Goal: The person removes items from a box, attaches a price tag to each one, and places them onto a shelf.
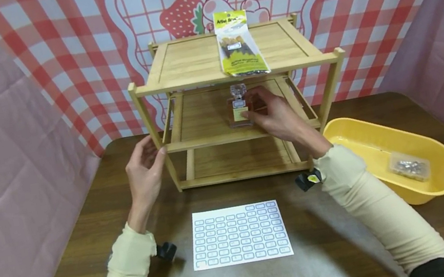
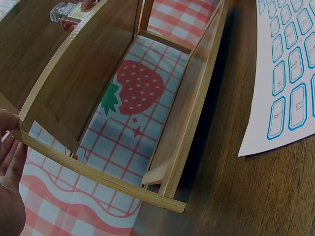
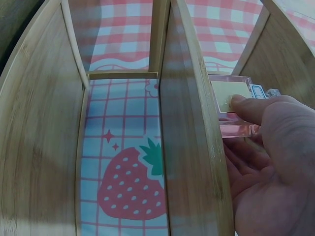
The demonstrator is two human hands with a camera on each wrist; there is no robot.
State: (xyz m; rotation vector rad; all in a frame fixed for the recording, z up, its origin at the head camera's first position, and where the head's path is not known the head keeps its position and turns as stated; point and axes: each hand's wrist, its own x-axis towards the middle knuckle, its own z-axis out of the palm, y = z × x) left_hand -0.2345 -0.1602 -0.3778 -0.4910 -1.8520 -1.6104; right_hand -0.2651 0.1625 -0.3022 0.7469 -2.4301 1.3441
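Note:
A perfume bottle (image 1: pixel 238 114) with a clear stopper and pale label stands upright at the middle shelf of a wooden rack (image 1: pixel 222 139). My right hand (image 1: pixel 278 116) pinches its side, with the thumb on the label in the right wrist view, where the bottle (image 3: pixel 231 97) shows pinkish glass. At the rack's left front post, my left hand (image 1: pixel 144 172) holds the wood between thumb and fingers; part of those fingers is hidden behind the post. The left wrist view shows that hand (image 2: pixel 11 182) at its left edge.
A packet labelled as artist brushes (image 1: pixel 240 51) lies on the rack's top shelf. On the table, a sheet of blue-framed labels (image 1: pixel 239 234) lies in front. To the right, a yellow basin (image 1: pixel 366 145) holds a small clear box (image 1: pixel 409 166) of metallic pieces.

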